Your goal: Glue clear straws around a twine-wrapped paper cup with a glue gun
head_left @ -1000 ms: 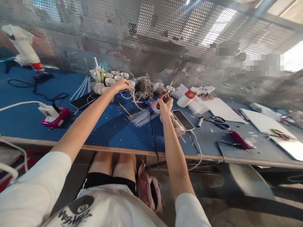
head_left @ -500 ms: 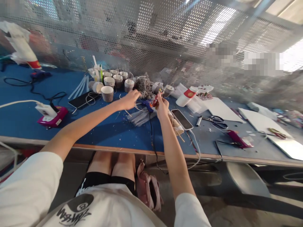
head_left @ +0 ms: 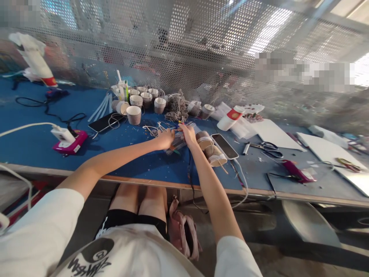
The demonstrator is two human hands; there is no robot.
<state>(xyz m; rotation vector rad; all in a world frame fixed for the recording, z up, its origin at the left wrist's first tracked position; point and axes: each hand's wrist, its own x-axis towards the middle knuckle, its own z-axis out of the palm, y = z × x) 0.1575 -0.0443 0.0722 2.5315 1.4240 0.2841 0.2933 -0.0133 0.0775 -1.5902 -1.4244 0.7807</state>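
Note:
My left hand is closed low over the blue tabletop, its fingertips pointing right; what it grips, if anything, is hidden. Close beside it, my right hand has its fingers bent together around something too small to make out, with a spot of yellow and blue at the fingertips. Thin white cord lies in loose loops just behind my left hand. Clear glue sticks lie partly under both hands. To the right of my right wrist, cord-wrapped cups rest on their sides.
Several cord-wrapped cups stand at the back left, near a tangle of grey-brown twine. Phones lie on either side. Scissors, a marker and magenta power strips are farther out. A black cable crosses the table edge.
Both hands have come down and nearer each other; the right moved left, the left moved lower. The red item seen at my right hand is now out of sight. The view shifted slightly.

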